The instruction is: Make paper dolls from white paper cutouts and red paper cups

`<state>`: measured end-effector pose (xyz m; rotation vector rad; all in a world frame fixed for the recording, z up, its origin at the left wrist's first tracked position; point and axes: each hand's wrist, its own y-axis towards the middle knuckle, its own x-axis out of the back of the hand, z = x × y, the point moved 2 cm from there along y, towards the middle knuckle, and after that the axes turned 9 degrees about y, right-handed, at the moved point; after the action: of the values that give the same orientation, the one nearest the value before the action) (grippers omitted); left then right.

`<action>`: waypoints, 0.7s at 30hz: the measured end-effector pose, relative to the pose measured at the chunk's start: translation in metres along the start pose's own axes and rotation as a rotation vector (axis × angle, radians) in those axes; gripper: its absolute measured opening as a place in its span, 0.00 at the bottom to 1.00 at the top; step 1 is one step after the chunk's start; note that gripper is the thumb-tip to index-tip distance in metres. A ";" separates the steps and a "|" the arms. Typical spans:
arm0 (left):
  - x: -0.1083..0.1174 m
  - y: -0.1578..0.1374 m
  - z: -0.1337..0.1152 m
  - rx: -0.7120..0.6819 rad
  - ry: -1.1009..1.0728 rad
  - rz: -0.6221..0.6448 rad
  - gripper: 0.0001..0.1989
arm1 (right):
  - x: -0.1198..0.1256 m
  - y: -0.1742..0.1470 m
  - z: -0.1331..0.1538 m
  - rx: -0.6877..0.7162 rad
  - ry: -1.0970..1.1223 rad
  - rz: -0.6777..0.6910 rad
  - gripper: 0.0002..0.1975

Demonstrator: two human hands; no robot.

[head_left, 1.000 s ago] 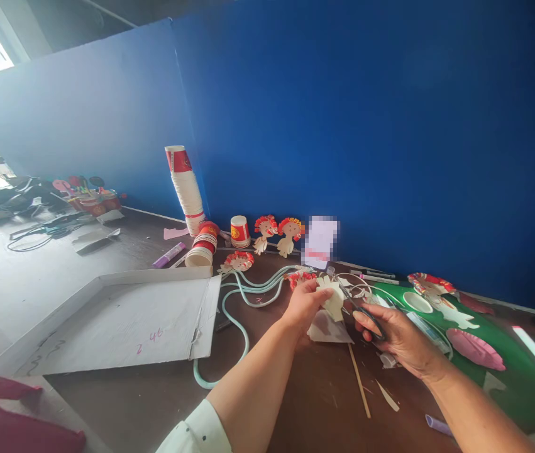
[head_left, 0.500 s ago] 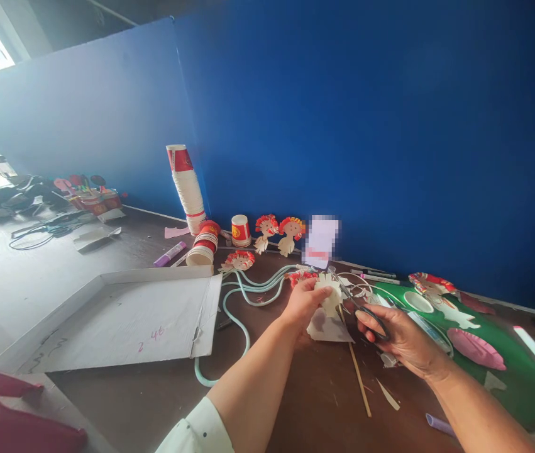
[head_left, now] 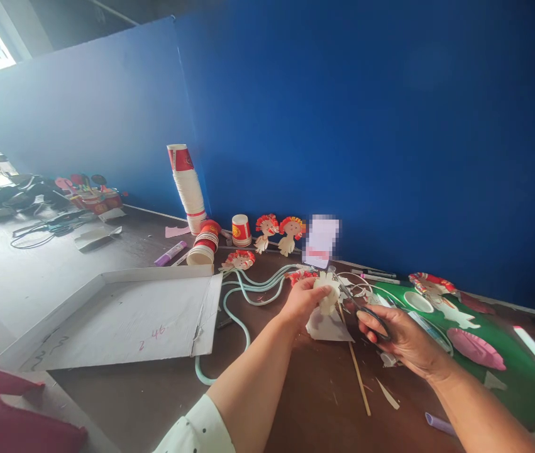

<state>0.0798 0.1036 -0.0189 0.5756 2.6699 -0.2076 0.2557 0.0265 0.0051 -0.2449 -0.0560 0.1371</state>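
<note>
- Evidently working two-handed at lower centre-right of frame: paper on one side, scissors on the other.
- Left hand (head_left: pixel 302 302): clamped on cream paper cut-out (head_left: pixel 326 301), thumb on top. Pinched at its left side, probably to leave the right edge free for the blades.
- Right hand (head_left: pixel 406 343): fingers closed around the dark handles of scissors (head_left: pixel 376 322). Blades pointing up and left, beside the cut-out's right edge; whether biting into paper, too small to tell.
- White sheet (head_left: pixel 328 331) just below the cut-out, near the left hand; held or merely lying there, cannot tell.
- Wooden stick (head_left: pixel 360 384) on tabletop (head_left: pixel 305 409), slanting from the paper toward bottom of frame. Pale scrap (head_left: pixel 388 394) to its right.
- Centre of frame: two red-fringed paper figures (head_left: pixel 290 237), upright before blue panel (head_left: pixel 366 126), seemingly leaned on it for support. Pixelated pale rectangle (head_left: pixel 322 239) just right of them; nature unclear.
- Left of centre: tall cup stack (head_left: pixel 188 192), nested, likely to save room. Tipped cups (head_left: pixel 204 245) near its foot.
- Pale blue cord (head_left: pixel 236 314) looping between white tray (head_left: pixel 107 324) and left hand, apparently clear of the blades.
- Right of frame: green sheet (head_left: pixel 522 390) with crimped pink disc (head_left: pixel 477 348) on it, well apart from the cut-out.
</note>
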 end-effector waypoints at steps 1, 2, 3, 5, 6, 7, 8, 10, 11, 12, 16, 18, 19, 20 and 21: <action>0.000 0.000 0.000 -0.001 -0.001 0.001 0.21 | 0.000 0.000 0.001 0.000 0.002 0.004 0.21; 0.000 0.001 0.000 -0.002 -0.005 0.001 0.21 | 0.000 -0.001 0.002 0.000 0.003 0.007 0.21; 0.000 0.001 0.000 -0.002 -0.010 -0.001 0.21 | -0.001 -0.001 0.003 0.001 0.005 0.010 0.21; 0.001 0.000 0.000 -0.002 -0.011 -0.011 0.21 | -0.002 -0.002 0.006 0.006 0.010 0.013 0.22; 0.001 0.000 -0.001 -0.001 -0.003 -0.021 0.21 | -0.003 -0.002 0.007 0.008 0.013 0.014 0.22; 0.002 0.000 -0.001 0.002 0.010 -0.032 0.20 | -0.003 -0.002 0.008 0.010 0.014 0.015 0.23; 0.002 -0.001 -0.002 0.006 0.025 -0.045 0.20 | -0.003 -0.002 0.009 0.011 0.015 0.013 0.23; 0.003 -0.001 -0.003 0.017 0.053 -0.059 0.20 | -0.003 -0.001 0.008 0.011 0.011 0.008 0.22; 0.004 -0.001 -0.003 0.019 0.062 -0.060 0.20 | -0.002 -0.001 0.007 0.010 0.005 0.005 0.22; 0.004 -0.001 -0.003 0.019 0.069 -0.059 0.20 | -0.001 -0.001 0.006 0.011 0.000 0.002 0.22; 0.006 0.001 -0.003 0.002 0.072 -0.052 0.19 | 0.001 -0.001 0.003 0.020 -0.031 0.010 0.23; 0.006 0.001 -0.003 0.006 0.069 -0.048 0.19 | 0.001 0.000 0.003 0.021 -0.048 0.011 0.23; 0.006 0.001 -0.003 0.007 0.070 -0.048 0.19 | 0.001 0.000 0.003 0.018 -0.052 0.011 0.23; 0.006 0.001 -0.003 0.009 0.070 -0.049 0.19 | 0.000 0.000 0.002 0.017 -0.055 0.012 0.24; 0.006 0.001 -0.003 0.009 0.071 -0.051 0.19 | 0.000 0.000 0.003 0.016 -0.055 0.012 0.24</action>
<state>0.0744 0.1074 -0.0189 0.5280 2.7561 -0.2180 0.2557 0.0269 0.0077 -0.2257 -0.1081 0.1565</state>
